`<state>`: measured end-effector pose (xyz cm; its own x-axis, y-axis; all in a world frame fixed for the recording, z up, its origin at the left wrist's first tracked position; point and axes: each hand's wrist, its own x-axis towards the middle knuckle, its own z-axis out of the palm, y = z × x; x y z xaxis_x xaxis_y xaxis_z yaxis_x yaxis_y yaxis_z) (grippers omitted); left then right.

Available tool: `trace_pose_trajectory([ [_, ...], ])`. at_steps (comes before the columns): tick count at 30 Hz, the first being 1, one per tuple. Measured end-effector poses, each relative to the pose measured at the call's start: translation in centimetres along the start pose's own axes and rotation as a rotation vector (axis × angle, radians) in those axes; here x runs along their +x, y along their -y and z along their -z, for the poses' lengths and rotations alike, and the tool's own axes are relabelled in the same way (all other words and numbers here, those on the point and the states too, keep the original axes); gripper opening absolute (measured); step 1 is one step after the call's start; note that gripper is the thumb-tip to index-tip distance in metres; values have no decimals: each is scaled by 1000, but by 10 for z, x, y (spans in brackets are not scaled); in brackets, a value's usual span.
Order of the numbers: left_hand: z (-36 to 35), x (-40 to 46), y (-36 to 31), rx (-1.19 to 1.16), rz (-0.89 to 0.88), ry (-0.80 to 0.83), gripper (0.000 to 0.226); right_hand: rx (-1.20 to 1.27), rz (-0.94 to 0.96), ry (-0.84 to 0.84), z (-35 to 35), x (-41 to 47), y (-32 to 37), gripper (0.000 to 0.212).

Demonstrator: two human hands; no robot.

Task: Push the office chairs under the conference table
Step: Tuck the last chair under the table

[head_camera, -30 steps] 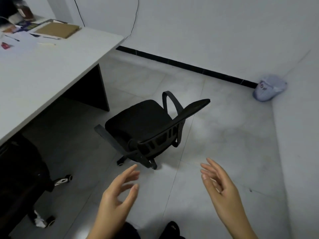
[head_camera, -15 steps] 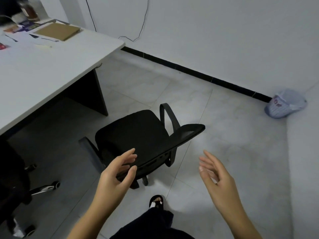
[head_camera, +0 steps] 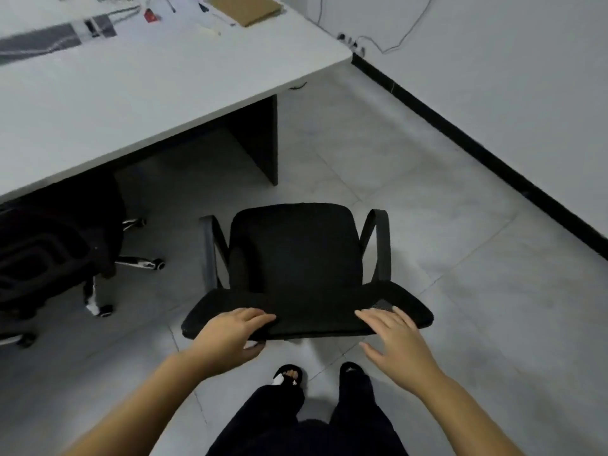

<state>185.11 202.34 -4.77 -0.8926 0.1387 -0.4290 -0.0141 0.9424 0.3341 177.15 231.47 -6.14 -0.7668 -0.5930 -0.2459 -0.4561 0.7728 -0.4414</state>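
A black office chair (head_camera: 296,255) with two armrests stands on the tiled floor, its seat facing the white conference table (head_camera: 131,93) and a short way out from it. Its mesh backrest (head_camera: 316,319) is right in front of me. My left hand (head_camera: 230,337) grips the backrest's left part, fingers over the top and thumb beneath. My right hand (head_camera: 394,343) lies on the right part with fingers flat and spread, thumb hanging free below the edge.
A second black chair (head_camera: 49,245) with white-tipped casters sits partly under the table at left. The table's dark end panel (head_camera: 260,139) stands ahead of the chair. Papers and a brown folder (head_camera: 246,8) lie on the table. A wall with black skirting (head_camera: 493,153) runs along the right.
I have stepped behind the chair, and it now faces the table. Both hands, free in the air before, have come down onto the backrest top.
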Motion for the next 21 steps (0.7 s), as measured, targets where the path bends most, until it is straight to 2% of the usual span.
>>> trace_pose_trajectory([
  [2,-5,10,-8,45,87,-21,50,-72,61,25,3,16,-27,51],
  [5,-13,16,-18,67,225,-47,56,-157,190,53,6,34,-55,64],
  [8,-23,15,-25,65,308,-85,61,-175,298,43,8,40,-69,68],
  [14,-32,23,-43,-9,399,-160,56,-174,383,69,22,64,-89,64],
  [21,-13,54,-34,-49,472,-276,50,-293,459,107,56,137,-95,55],
])
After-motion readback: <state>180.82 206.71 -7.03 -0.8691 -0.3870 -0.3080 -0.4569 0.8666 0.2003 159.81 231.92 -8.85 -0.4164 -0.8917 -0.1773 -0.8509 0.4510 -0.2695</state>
